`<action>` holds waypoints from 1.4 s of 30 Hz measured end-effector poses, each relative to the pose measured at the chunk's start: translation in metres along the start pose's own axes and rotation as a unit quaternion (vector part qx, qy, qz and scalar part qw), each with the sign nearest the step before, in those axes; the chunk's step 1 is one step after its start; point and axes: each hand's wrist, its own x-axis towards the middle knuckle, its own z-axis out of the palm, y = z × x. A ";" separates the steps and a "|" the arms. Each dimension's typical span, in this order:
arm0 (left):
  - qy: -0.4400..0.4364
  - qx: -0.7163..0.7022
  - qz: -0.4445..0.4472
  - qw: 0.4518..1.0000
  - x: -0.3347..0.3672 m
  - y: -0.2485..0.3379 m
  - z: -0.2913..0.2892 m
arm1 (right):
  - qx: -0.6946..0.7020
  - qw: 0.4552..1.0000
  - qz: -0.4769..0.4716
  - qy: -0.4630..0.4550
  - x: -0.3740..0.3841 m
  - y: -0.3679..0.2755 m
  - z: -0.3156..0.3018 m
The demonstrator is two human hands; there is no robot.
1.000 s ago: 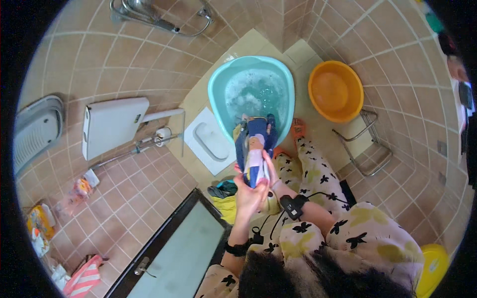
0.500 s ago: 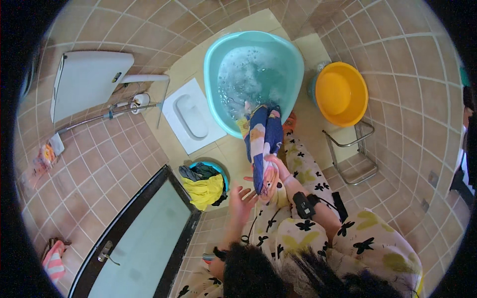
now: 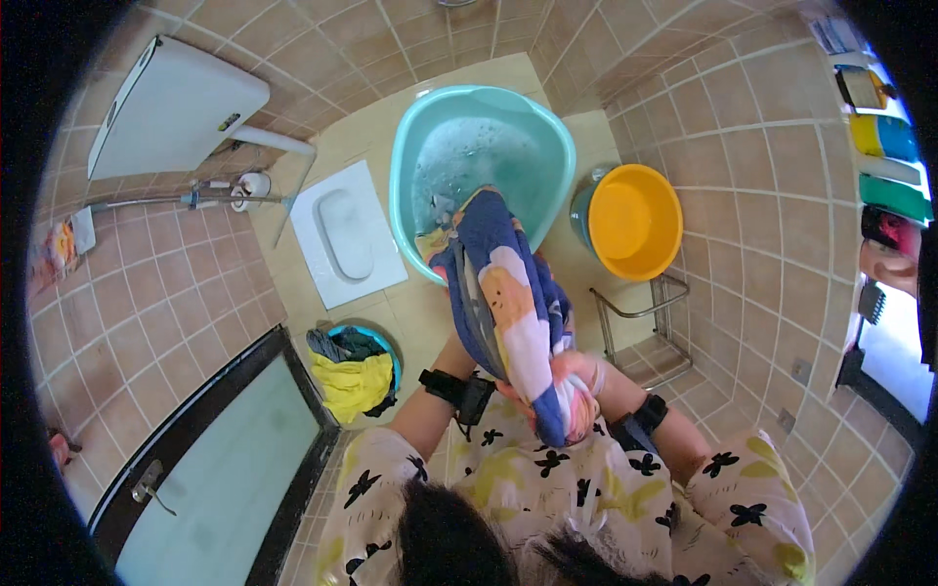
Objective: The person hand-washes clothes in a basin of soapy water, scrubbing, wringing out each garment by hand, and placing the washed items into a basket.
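Note:
A long bunched cloth (image 3: 510,298), navy with pink, white and yellow patches, stretches from the soapy water of the turquoise tub (image 3: 399,176) up toward my body. My right hand (image 3: 580,371) is closed around its near right side, beside a pink and white part. My left hand (image 3: 452,355) reaches in under the cloth's left side; its fingers are hidden by the fabric. The cloth's far end lies in the tub over the near rim, and its near end hangs in front of my patterned clothes.
Right of the tub stands an orange basin (image 3: 635,223), with a metal-framed stool (image 3: 640,313) nearer me. A squat toilet (image 3: 347,234) is set in the floor at left. Closer sits a blue basin (image 3: 395,356) with yellow and dark clothes. A door (image 3: 220,469) is at lower left.
The cloth has been drawn nearer to me and more of it is out of the tub. My left hand, spread beside its near end before, is now under it. My view has shifted.

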 end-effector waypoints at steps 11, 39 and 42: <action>-0.041 0.129 0.096 0.986 0.033 0.036 0.036 | -0.045 0.985 -0.166 -0.027 -0.030 0.003 0.019; 0.287 0.762 -0.084 0.575 0.066 0.044 -0.129 | -0.734 0.476 0.298 0.382 0.052 -0.068 -0.006; 0.325 0.790 -0.152 0.498 0.068 0.026 -0.130 | -0.785 0.464 0.230 0.339 0.052 -0.054 -0.072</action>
